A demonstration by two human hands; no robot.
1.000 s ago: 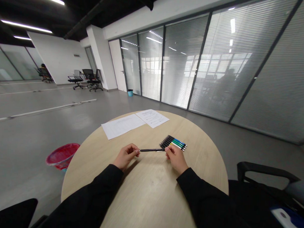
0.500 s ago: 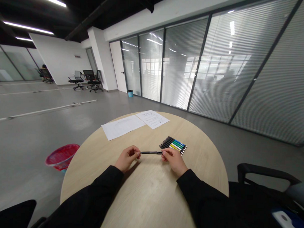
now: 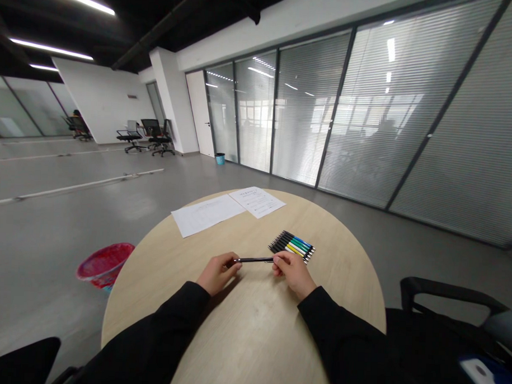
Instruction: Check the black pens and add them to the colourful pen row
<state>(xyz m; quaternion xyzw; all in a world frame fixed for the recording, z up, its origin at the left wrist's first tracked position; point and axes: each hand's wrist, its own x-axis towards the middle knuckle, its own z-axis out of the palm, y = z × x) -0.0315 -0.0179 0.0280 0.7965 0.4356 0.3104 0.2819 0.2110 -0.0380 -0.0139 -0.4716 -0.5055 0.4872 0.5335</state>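
1 black pen (image 3: 253, 259) spans left (image 3: 227, 263) and right fingers (image 3: 281, 261).

Round light-wood desk (image 3: 251, 332) here, with a tidy row of colored pens (image 3: 291, 246) lying just past the right fingers (image 3: 281, 260) and two sheets of paper (image 3: 228, 208) further out, well ahead of them.

White paper sheets (image 3: 208, 214), red wastebasket (image 3: 104, 263), office chairs (image 3: 144, 135)
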